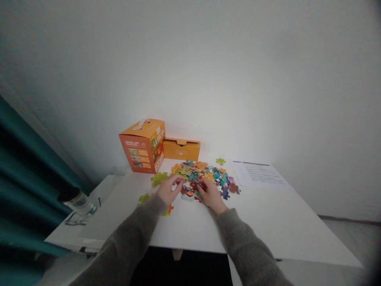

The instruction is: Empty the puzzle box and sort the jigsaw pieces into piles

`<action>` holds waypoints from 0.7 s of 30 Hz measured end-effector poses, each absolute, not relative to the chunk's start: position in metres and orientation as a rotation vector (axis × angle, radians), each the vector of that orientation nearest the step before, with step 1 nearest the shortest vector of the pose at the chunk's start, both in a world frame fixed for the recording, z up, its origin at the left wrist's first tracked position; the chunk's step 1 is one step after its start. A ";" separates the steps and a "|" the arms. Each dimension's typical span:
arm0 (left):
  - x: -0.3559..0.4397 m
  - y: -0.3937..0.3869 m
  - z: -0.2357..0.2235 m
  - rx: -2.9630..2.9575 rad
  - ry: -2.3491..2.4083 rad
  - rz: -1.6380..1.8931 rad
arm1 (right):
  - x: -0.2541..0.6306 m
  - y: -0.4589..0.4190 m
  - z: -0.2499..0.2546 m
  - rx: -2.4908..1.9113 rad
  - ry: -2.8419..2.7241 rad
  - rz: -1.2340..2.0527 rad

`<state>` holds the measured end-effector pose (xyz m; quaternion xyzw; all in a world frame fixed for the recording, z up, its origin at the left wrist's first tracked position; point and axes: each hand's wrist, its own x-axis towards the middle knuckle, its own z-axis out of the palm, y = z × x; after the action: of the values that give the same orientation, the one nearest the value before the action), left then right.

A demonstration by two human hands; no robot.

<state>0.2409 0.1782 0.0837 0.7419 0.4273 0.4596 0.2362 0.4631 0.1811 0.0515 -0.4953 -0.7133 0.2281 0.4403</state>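
A heap of mixed jigsaw puzzle pieces [192, 170] lies on the white table in front of me. At its near left edge is my left hand [169, 190], thumb and index finger apart, the fingertips by the pieces. My right hand [211, 194] is at the near side of the heap, its fingers pinched on a dark puzzle piece [200, 185]. Brown and pale pieces lie between the two hands. Green puzzle pieces [158, 178] sit left of the heap, and an orange piece [169, 210] is partly hidden by my left wrist.
An orange puzzle box [139, 153] stands at the back left, beside a lower orange box [181, 151] against the wall. A printed sheet [256, 174] lies at the back right. Glasses [76, 219] and a dark-lidded jar [79, 200] are on the left. One green piece [220, 161] lies behind the heap.
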 end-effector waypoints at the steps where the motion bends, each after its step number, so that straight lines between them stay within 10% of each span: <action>1: 0.251 0.180 0.081 1.954 1.161 1.311 | 0.462 0.182 0.052 -1.190 -1.623 0.740; 10: 0.278 0.189 0.058 1.555 0.896 1.168 | 0.450 0.168 0.072 -0.760 -0.887 1.534; 21: 0.271 0.190 0.062 1.470 0.934 1.145 | 0.454 0.166 0.073 -0.816 -1.001 1.557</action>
<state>0.2714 0.1900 0.0622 0.6090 0.3871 0.4742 0.5043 0.4539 0.1663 0.0735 -0.3421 -0.4193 0.6524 0.5306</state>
